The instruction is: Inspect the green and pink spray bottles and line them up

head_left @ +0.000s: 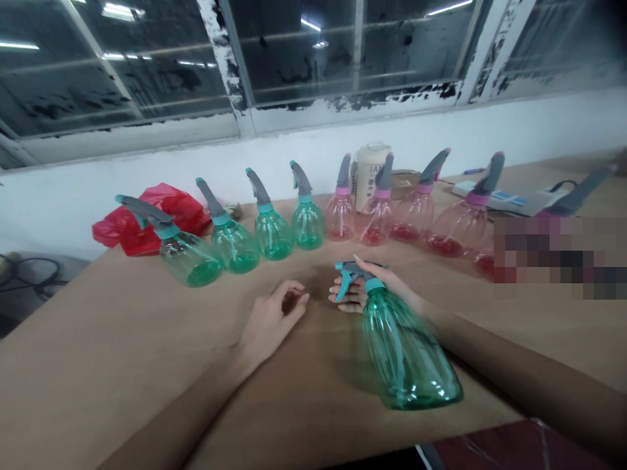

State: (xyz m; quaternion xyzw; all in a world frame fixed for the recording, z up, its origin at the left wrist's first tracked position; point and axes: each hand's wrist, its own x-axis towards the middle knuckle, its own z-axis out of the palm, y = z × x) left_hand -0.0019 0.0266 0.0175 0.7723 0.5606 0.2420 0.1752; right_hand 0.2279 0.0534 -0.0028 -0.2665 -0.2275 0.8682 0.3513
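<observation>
A clear green spray bottle (409, 352) with a grey and teal trigger head leans over the near part of the table, its base toward me. My right hand (386, 281) is closed round the neck and head of this bottle, with the thumb on top and fingertips showing behind the teal trigger. To the left, my left hand (274, 316) rests by the tabletop, fingers loosely curved with a gap to the thumb and nothing between them. The bottle's trigger head points toward the left hand, apart from it.
Several green spray bottles (274, 235) stand at the back left, and several pink ones (375, 222) at the back right. A red plastic bag (169, 215) lies behind the leftmost bottle. A white canister (371, 173) and a power strip (494, 196) sit near the wall.
</observation>
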